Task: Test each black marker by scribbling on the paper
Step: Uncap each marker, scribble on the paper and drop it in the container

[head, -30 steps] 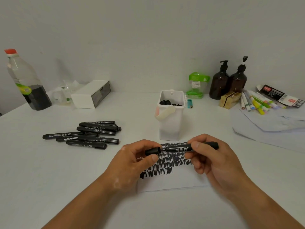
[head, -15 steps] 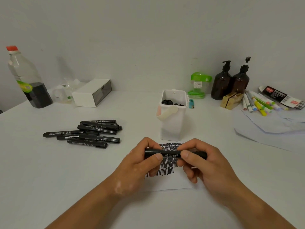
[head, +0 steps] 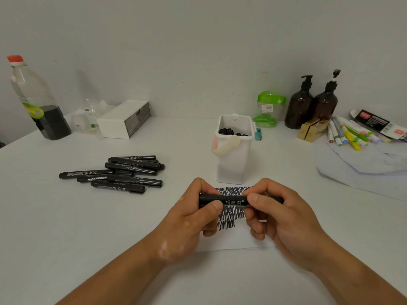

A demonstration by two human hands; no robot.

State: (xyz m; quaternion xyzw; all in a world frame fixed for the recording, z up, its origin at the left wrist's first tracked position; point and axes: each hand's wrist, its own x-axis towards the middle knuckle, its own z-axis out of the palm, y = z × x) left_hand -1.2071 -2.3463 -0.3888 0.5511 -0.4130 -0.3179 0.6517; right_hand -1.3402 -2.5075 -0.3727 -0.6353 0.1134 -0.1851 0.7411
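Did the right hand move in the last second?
Yes: the right hand shifted left, nearer the white bucket, pushing the marker into the cap that the left hand holds.

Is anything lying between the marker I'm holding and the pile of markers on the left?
Nothing visible. Only table separates the marker from the pile; the white container stands farther back, off that path.

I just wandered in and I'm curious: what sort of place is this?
Probably a plain craft or work table against a bare wall: a pile of black markers, a scribbled-on paper, and coloured pens beside two brown pump bottles.
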